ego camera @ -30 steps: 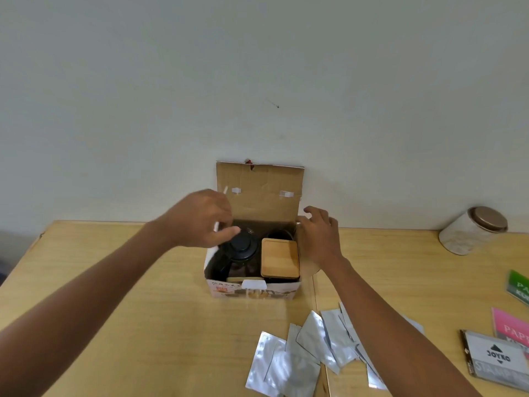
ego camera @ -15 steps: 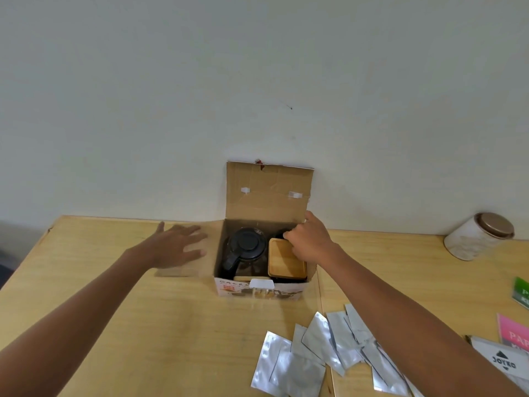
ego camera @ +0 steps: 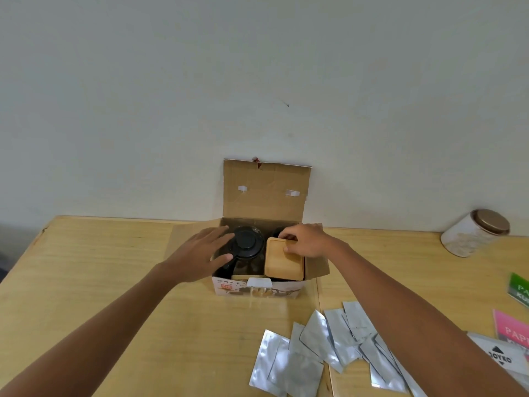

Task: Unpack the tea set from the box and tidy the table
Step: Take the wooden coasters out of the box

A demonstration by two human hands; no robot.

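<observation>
A: Which step is this, do you think?

B: The start of the unpacking, I would say. The box stands open on the counter, against the wall, and the tea set is all inside it. Nothing of it is out yet.

A: And the hands?

B: The right hand pinches the far edge of the tray, the wooden piece in the right half of the box; thumb on top, fingers curled behind. The left hand is released, fingers straight, reaching over the left wall of the box beside the pot. It seems to touch the pot, but it does not grip it.

A: What does the next move ask for?

B: I judge the tray must go straight up, because it sits tight between the pot and the box wall. The left hand could hold the box down. The pot looks like glass, so slowly.

A: How many things do you count?

B: 1 box, 1 pot with a black lid, 1 tray, and something dark behind the tray that I cannot tell. Outside: 1 jar on its side at the right, some cards at the right edge, and the foil sachets, about 10; they overlap, so no exact count.
</observation>
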